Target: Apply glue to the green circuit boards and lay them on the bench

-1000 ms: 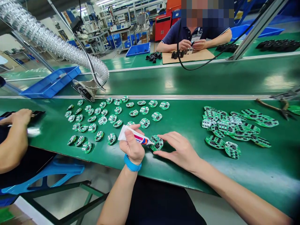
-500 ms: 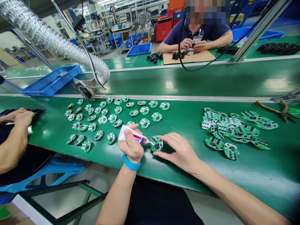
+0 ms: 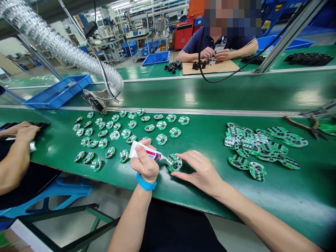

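My left hand (image 3: 145, 163), with a blue band at its wrist, is closed around a white glue tube (image 3: 147, 151) with red, blue and orange print. The tube's thin nozzle points right, its tip at the left edge of a round green circuit board (image 3: 174, 163). Thumb and fingers of my right hand (image 3: 201, 170) grip that board by its right side, tilted a little above the green table. Left of it, several similar boards (image 3: 114, 135) lie spread out in loose rows. On the right is a heap of overlapping boards (image 3: 253, 145).
Pliers (image 3: 313, 129) lie at the far right. A silver duct (image 3: 105, 75) hangs over the back left, near a blue tray (image 3: 59, 91). One co-worker's hands (image 3: 26, 131) are at the left edge; another person (image 3: 217, 49) handles black parts across the bench.
The glue tube has drawn back slightly to the left, its tip moving from over the board to the board's edge. The right hand keeps its hold on the board.
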`<action>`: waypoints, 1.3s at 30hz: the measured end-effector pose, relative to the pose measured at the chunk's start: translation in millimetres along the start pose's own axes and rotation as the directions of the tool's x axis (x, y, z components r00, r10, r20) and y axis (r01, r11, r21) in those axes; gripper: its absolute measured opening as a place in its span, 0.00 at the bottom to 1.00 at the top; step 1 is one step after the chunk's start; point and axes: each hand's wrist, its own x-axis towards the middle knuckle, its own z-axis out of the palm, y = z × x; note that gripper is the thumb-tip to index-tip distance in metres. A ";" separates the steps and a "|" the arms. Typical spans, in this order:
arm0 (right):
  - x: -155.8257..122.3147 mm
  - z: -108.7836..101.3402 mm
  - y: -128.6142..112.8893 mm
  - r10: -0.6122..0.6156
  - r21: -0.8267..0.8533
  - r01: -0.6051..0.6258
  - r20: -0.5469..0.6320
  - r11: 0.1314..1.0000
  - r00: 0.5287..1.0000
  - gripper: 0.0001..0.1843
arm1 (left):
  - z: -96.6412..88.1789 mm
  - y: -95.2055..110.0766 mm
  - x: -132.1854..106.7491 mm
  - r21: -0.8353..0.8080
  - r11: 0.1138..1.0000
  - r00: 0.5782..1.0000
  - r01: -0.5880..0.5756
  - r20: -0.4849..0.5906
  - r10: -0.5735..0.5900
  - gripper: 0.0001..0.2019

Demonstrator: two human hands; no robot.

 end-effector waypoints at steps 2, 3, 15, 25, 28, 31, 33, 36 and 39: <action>0.3 0.6 -0.2 -0.010 -0.004 0.010 0.001 1.000 1.000 0.24 | 3.7 2.4 0.0 -0.050 0.998 0.999 0.041 -0.025 -0.043 0.27; 0.4 0.9 -0.3 -0.016 -0.007 0.016 0.002 1.000 1.000 0.25 | 5.6 3.8 -0.3 -0.073 0.996 0.998 0.059 -0.027 -0.061 0.27; 1.0 1.3 -2.2 -0.023 -0.010 0.023 0.004 1.000 1.000 0.24 | 7.7 7.5 -9.4 -0.113 0.992 0.997 0.061 0.057 -0.055 0.27; 1.4 -0.5 -2.6 -0.028 -0.011 0.028 0.009 1.000 1.000 0.24 | 5.2 3.3 -6.8 -0.022 1.000 0.999 0.012 0.043 -0.011 0.28; 1.0 -0.4 -2.9 -0.030 -0.008 0.030 0.012 1.000 0.999 0.24 | 3.7 1.5 -6.9 0.000 1.000 0.999 -0.004 0.048 0.004 0.28; 0.3 -0.5 -3.1 -0.025 0.003 0.025 0.015 1.000 1.000 0.24 | 2.4 -0.7 -6.5 0.014 0.999 0.999 -0.030 0.042 0.029 0.27; -0.1 -0.7 -3.0 -0.021 0.010 0.020 0.017 1.000 1.000 0.24 | 1.9 -1.7 -5.6 0.036 0.999 0.999 -0.030 0.033 0.029 0.28; 0.0 -0.5 -2.8 -0.016 0.017 0.016 0.018 1.000 1.000 0.24 | 2.2 -1.4 -4.2 0.051 0.998 1.000 -0.030 0.010 0.030 0.29; 0.4 0.4 -2.3 -0.011 0.017 0.010 0.019 1.000 1.000 0.24 | 4.0 2.0 -4.9 -0.006 1.000 1.000 -0.015 -0.022 0.014 0.27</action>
